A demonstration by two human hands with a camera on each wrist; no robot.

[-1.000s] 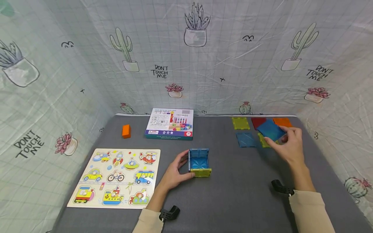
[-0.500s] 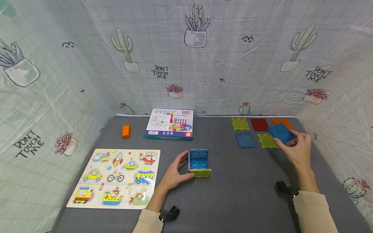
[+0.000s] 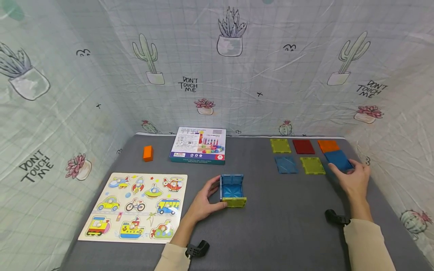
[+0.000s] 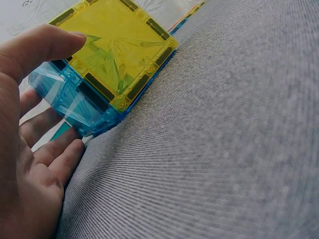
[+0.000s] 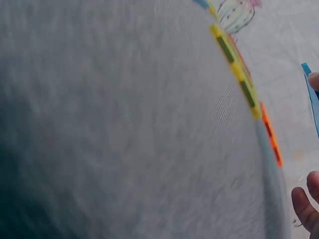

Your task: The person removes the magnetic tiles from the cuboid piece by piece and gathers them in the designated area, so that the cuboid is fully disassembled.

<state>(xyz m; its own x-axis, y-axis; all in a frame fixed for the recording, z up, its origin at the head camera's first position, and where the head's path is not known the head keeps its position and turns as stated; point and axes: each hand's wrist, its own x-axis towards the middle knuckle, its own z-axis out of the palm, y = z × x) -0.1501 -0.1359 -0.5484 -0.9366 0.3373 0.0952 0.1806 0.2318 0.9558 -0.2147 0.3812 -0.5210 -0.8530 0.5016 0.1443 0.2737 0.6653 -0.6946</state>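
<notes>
From the head view, the right hand point(image 3: 355, 182) pinches a blue tile point(image 3: 338, 159), thumb and fingers spread, near the table's point(image 3: 271, 237) far right corner; the left hand point(image 3: 202, 203) cups an open box point(image 3: 232, 190) mid-table. The left wrist view shows that thumb on its yellow panel point(image 4: 119, 42). By the right wrist view, I'd guess the tile light, stiff, slick, best held by opposite edges.
</notes>
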